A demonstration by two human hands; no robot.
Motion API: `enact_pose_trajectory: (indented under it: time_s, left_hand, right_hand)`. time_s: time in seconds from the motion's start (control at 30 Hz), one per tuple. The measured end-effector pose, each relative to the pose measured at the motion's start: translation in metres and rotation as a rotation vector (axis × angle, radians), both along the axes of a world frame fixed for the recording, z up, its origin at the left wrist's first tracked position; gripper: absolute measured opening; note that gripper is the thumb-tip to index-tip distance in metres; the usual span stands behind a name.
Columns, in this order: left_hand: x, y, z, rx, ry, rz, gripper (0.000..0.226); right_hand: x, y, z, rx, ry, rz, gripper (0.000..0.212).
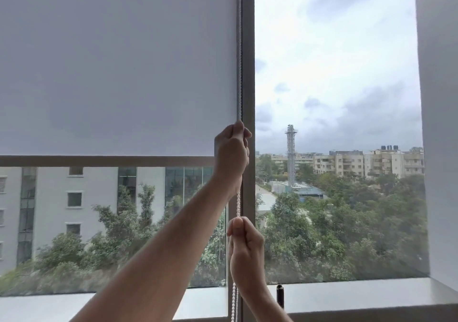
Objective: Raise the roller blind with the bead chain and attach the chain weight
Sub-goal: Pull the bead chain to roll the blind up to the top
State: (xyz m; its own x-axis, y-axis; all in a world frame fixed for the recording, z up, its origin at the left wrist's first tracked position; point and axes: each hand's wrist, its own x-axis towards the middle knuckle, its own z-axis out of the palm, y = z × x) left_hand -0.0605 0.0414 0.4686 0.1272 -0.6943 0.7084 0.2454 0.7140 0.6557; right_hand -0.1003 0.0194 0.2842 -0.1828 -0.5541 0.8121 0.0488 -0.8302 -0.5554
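We note the left hand (231,153) clenched on the bead chain (238,204) beside the window frame (248,74), high up; right hand (245,250) clenched on the same chain lower down; roller blind (119,74) covers the left pane, its bottom bar (106,161) about halfway up; chain weight not in view; risks, in our judgement: pulling the wrong strand lowers the blind; an angled pull may jump beads off the clutch; a slack grip lets the chain slip
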Motion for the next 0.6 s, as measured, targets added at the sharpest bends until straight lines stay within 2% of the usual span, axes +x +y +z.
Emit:
enact_pose_trajectory:
  time_s: [0.17,0.27,0.4,0.43,0.53,0.6]
  left_hand:
    - [-0.004,-0.004,-0.027,-0.079,0.006,0.136,0.044]
    - [-0.008,-0.002,-0.043,-0.082,0.01,0.103,0.048]
    - [-0.01,-0.001,-0.065,-0.096,-0.02,0.096,0.041]
    - [-0.01,-0.001,-0.07,-0.098,-0.024,0.108,0.041]
    - [-0.005,-0.001,-0.084,-0.088,0.002,0.082,0.045]
    - [-0.001,-0.002,-0.09,-0.07,0.015,0.091,0.046]
  right_hand:
    - [-0.017,-0.008,-0.002,0.153,0.046,0.272,0.05]
    - [-0.031,-0.014,0.019,0.204,0.099,0.294,0.064]
    - [-0.042,-0.012,0.066,0.287,0.034,0.207,0.081]
    - [-0.042,-0.01,0.08,0.284,0.019,0.186,0.081]
    - [-0.043,-0.005,0.124,0.21,0.033,0.16,0.053]
    - [-0.043,-0.004,0.154,0.168,0.055,0.192,0.045]
